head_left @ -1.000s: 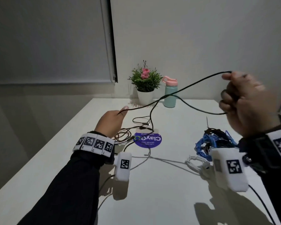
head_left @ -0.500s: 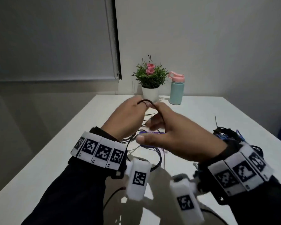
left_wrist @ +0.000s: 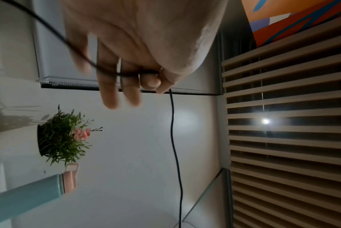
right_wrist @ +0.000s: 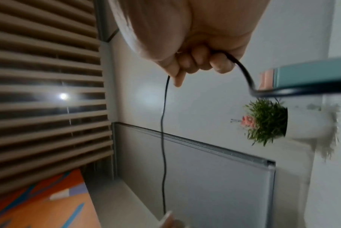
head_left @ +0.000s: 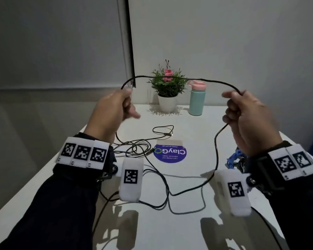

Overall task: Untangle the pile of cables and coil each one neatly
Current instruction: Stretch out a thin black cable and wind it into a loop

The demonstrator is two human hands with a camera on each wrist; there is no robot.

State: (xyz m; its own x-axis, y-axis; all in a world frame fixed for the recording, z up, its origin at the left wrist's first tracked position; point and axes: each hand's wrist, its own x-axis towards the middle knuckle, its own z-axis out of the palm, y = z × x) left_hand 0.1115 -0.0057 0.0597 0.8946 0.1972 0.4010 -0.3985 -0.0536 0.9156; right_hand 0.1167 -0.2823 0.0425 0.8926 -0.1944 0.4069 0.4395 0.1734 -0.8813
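A black cable (head_left: 179,79) is held up in the air above a white table (head_left: 197,230) by both hands, with a span stretched between them in front of a potted plant (head_left: 167,87) and a teal bottle (head_left: 197,98) with a pink lid. The left hand (head_left: 114,109) is raised at the left, and the cable is pinched there between the thumb and the curled index finger, as seen from the left wrist, while the other fingers (left_wrist: 109,92) are extended past it. The right hand (head_left: 248,120) is raised at the right with its fingers (right_wrist: 200,61) curled into a fist around the cable. From each hand the cable drops down to the table, where it runs in loose slack curves near the front edge. A tangle of thin dark cables (head_left: 135,147) lies on the table below the left hand, just beside a round purple sticker (head_left: 170,153). A blue cable bundle (head_left: 233,158) lies on the table under the right wrist, partly hidden by it. White marker bands are worn on both wrists over dark sleeves.
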